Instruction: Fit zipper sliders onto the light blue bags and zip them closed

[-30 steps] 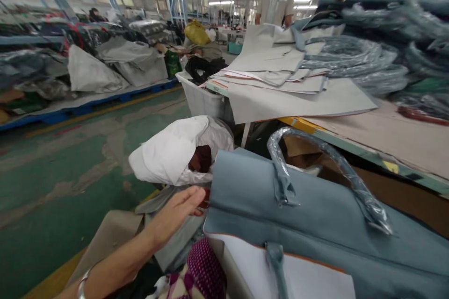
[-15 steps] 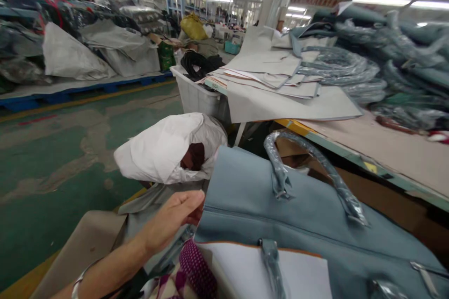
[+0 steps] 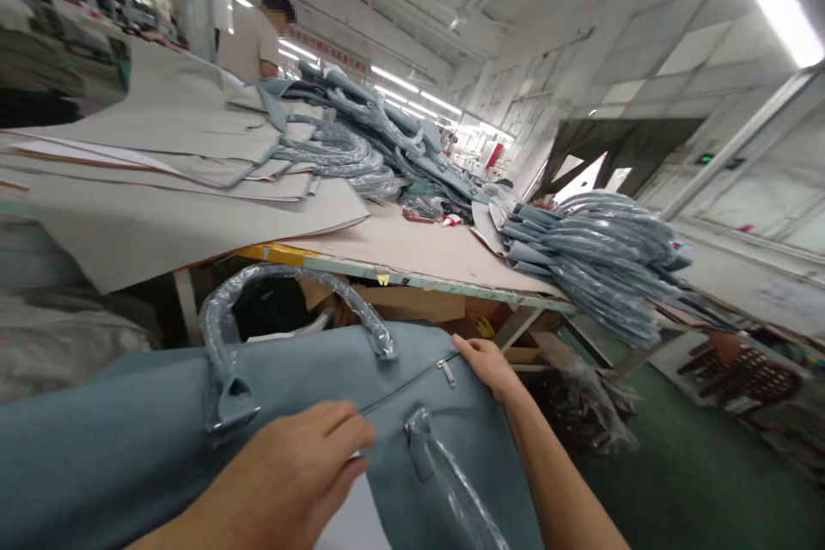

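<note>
A blue-grey handbag [image 3: 309, 361] lies across the bottom of the view, its looped handles [image 3: 293, 271] wrapped in clear plastic. My right hand [image 3: 486, 365] grips the bag's right end, fingers over the edge beside the metal zipper pull [image 3: 446, 372]. Over the middle of the bag is my left hand [image 3: 315, 455], its fingers loosely bent and the thumb apart from them. Part of a white panel [image 3: 357, 516] shows beside and below that hand. Whether the left fingertips touch the bag is not clear.
Behind the bag stands a worktable [image 3: 412, 253] with flat grey-white pieces [image 3: 193, 206] at left. Plastic-wrapped handles [image 3: 593, 249] are heaped at its right end. A person [image 3: 254, 43] is beyond the table. A plastic-wrapped bundle [image 3: 593, 404] sits on the floor at right.
The view has swung to the right. My left hand has gone from the bag's left end to over its middle, and my right hand now shows at the right end.
</note>
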Action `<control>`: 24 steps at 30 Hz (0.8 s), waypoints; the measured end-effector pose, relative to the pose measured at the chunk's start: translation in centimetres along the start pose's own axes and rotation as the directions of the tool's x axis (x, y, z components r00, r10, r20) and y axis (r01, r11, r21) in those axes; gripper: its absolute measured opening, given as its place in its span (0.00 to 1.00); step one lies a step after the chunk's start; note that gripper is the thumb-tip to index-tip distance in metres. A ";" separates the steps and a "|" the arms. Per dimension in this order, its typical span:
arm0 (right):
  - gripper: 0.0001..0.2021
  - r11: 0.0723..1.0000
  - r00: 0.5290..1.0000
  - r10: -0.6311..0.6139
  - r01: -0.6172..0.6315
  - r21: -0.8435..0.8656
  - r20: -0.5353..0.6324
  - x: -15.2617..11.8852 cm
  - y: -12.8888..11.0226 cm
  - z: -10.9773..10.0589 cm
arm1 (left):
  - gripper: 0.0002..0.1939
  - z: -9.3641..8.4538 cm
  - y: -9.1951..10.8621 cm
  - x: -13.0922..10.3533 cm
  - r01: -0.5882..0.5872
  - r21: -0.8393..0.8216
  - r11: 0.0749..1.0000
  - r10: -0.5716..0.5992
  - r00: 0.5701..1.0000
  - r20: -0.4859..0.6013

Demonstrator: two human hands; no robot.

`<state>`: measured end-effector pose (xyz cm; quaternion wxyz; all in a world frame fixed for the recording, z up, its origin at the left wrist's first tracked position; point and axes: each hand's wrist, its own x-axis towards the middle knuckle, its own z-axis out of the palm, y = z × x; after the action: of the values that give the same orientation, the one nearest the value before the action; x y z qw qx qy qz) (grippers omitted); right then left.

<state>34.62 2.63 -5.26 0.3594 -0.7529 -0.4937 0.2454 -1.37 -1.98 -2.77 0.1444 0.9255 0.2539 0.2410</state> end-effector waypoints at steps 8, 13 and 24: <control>0.21 0.996 0.997 -0.078 0.079 0.040 -0.023 1.2 1.9 0.8 | 0.13 6.1 2.4 15.2 -0.300 0.317 0.900 0.230 0.943 0.241; 0.22 0.972 0.997 -0.050 0.062 0.226 -0.060 1.0 2.9 1.0 | 0.05 8.5 1.2 17.3 -0.448 0.353 0.821 0.371 0.890 0.266; 0.37 0.775 0.957 0.062 -0.226 0.590 0.284 -0.4 2.6 -1.4 | 0.02 8.9 0.0 17.0 -0.522 0.367 0.770 0.478 0.853 0.209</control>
<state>36.96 1.21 -6.38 0.5006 -0.5929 -0.3678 0.5124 16.12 5.86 -3.95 -0.1099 0.9797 0.0354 0.1636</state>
